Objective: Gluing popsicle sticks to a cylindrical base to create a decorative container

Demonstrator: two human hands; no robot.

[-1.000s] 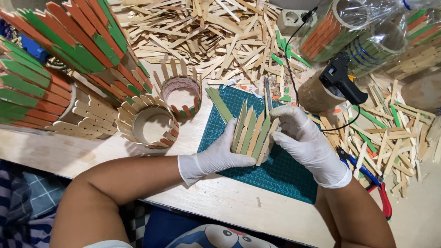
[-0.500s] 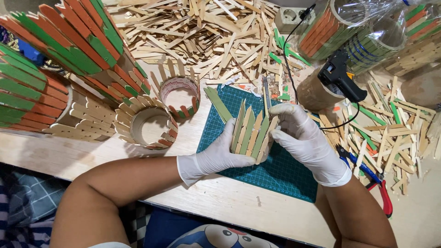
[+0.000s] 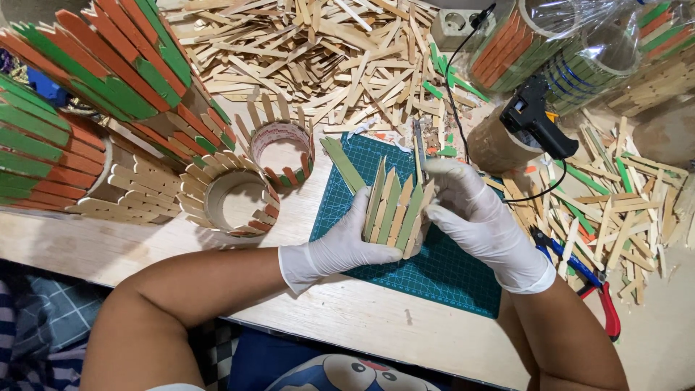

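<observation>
Both my hands wear white gloves. My left hand (image 3: pixel 340 250) grips the lower left side of a small holder clad in pointed wooden sticks (image 3: pixel 394 210), some green, some plain. My right hand (image 3: pixel 478 221) closes on its right side, fingers at the top edge. The holder is held just above a green cutting mat (image 3: pixel 449 271) on the wooden table. A loose green stick (image 3: pixel 344 164) lies on the mat's left corner. A craft knife (image 3: pixel 419 148) rests on the mat behind the holder.
Two stick-clad tape rings (image 3: pixel 235 199) (image 3: pixel 282 148) stand left of the mat. Large orange-and-green stick holders (image 3: pixel 108 65) fill the far left. A black glue gun (image 3: pixel 536 116) rests on a roll at right. Loose sticks (image 3: pixel 326 51) cover the back. Pliers (image 3: pixel 586 279) lie right.
The holder stays in both hands; the grip shifts only slightly. The view has drifted a little to the left.
</observation>
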